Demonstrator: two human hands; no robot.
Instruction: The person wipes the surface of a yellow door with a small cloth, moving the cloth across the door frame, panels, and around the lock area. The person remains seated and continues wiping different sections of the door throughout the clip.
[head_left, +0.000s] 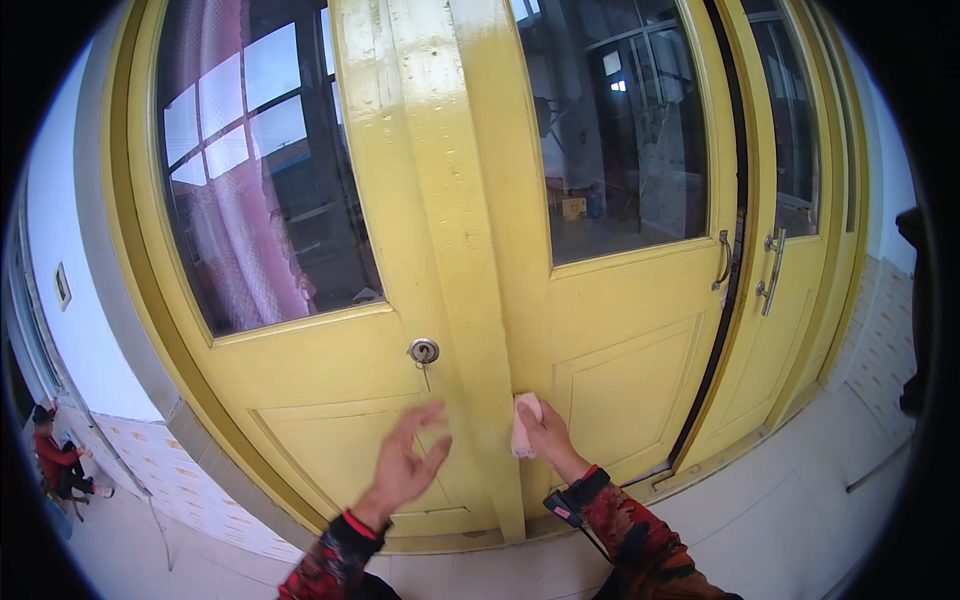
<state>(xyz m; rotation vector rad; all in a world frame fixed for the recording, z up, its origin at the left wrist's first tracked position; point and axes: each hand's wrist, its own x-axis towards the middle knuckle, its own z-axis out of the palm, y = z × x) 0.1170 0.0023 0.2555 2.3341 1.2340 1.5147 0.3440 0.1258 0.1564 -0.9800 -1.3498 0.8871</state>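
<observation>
A folded pink cloth (524, 429) is gripped in my right hand (551, 435), close against the yellow wooden centre post (472, 300). My left hand (405, 469) is bare, blurred, its fingers apart, in front of the lower panel of the left door (300, 420). Just above it, a key (422, 364) sits in a round metal lock (424, 350), with something thin hanging below. To the right of the post stands a yellow door with a glass pane (622, 150) and a curved metal pull handle (722, 261).
Beyond a dark gap is another yellow door with a metal bar handle (771, 271). A pink curtain (240, 225) shows behind the left glass. A person (60, 454) sits on a low stool at far left, near the tiled wall (187, 480). Pale floor tiles (750, 525) lie below.
</observation>
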